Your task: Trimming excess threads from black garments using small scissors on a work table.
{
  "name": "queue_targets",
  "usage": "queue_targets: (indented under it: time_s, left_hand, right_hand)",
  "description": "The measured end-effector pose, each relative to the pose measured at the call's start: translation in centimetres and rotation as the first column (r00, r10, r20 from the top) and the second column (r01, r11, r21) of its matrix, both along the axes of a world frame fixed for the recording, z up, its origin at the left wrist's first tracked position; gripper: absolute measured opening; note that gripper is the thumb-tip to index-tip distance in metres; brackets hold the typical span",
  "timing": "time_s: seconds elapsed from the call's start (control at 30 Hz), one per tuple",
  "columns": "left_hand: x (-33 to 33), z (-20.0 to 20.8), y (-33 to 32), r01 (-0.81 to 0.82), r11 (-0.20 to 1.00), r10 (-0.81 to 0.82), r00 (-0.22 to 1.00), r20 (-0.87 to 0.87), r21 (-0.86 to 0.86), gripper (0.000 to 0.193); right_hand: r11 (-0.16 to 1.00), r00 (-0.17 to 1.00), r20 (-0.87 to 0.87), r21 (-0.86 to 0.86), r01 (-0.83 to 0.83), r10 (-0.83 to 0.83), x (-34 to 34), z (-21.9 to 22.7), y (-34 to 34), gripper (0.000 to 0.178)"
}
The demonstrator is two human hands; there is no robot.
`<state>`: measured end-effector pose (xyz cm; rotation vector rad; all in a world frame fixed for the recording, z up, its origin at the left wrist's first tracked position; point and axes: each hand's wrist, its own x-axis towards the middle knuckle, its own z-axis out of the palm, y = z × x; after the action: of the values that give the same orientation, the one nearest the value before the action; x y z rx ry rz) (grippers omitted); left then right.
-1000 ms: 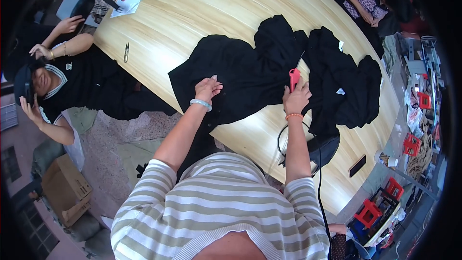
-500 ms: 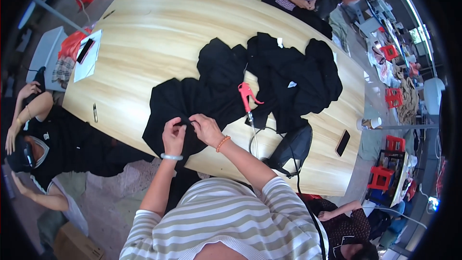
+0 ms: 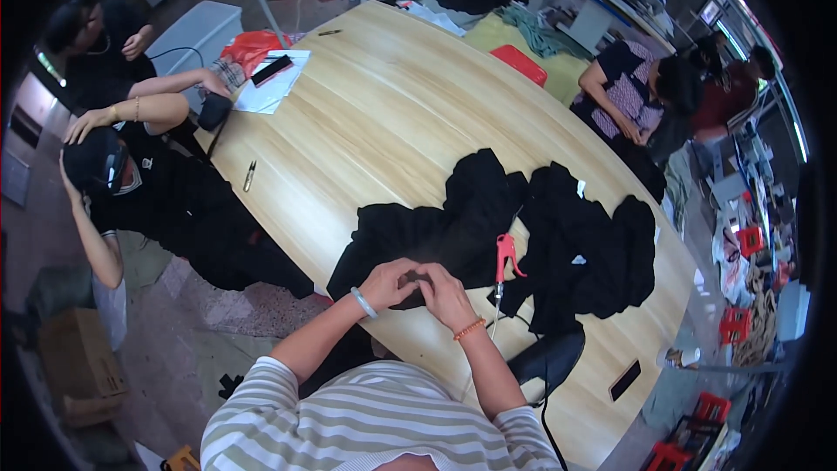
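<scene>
A black cloth garment [image 3: 397,235] lies spread near the table's front edge, and both my hands are at its near side. My left hand [image 3: 388,288], with a pale bangle at the wrist, has its fingers bent and pinched on the cloth. Close against it is my right hand [image 3: 443,295], wearing an orange bead bracelet, its fingertips also closed on the black fabric. The exact spot between the fingertips is hidden. Just right of my hands, a red air blow gun [image 3: 506,257] on a hose lies beside a second black garment [image 3: 593,253].
A dark bag [image 3: 549,353] and a phone [image 3: 625,380] lie on the wooden table [image 3: 375,122] at right. Small thread snips [image 3: 250,176], papers [image 3: 292,92] and another phone [image 3: 271,71] are at left. One person in a cap [image 3: 91,161] is close by left; another person [image 3: 623,92] sits beyond the table.
The view has swung, so the table and garments appear lower and farther right. My hands have come closer together at the cloth. Another person now shows at far left.
</scene>
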<state>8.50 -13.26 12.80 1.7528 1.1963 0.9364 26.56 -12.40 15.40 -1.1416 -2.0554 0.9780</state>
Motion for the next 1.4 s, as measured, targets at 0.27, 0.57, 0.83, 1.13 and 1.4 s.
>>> queue_targets:
  time_s: [0.27, 0.57, 0.83, 1.13, 1.4]
  left_hand:
    - [1.1, 0.0, -0.9, -0.045, 0.995, 0.061, 0.98, -0.188, 0.089, 0.016]
    - [1.9, 0.1, -0.5, -0.03, 0.993, 0.072, 0.925, -0.374, 0.115, 0.011]
    - [2.8, -0.3, -2.0, -0.08, 0.977, 0.132, 0.953, -0.271, 0.196, 0.019]
    - [4.1, 0.9, -5.7, -0.278, 0.936, 0.285, 0.959, 0.0, -0.217, 0.033]
    - [3.0, 0.8, -4.2, -0.09, 0.996, 0.089, 0.994, -0.057, -0.003, 0.016]
  right_hand:
    - [0.98, 0.989, 0.057, 0.154, 0.126, -0.136, 0.6, -1.3, -1.8, 0.017]
    - [0.991, 0.986, -0.108, -0.014, 0.13, -0.131, 1.0, 0.1, -1.8, 0.007]
    - [0.906, 0.955, -0.239, -0.418, 0.06, -0.173, 1.9, -1.0, -1.7, 0.006]
    - [0.949, 0.94, -0.27, -0.288, 0.127, -0.208, 1.8, -2.6, -1.8, 0.009]
    - [0.957, 0.943, -0.222, -0.209, 0.203, -0.249, 2.0, -0.7, -1.3, 0.008]
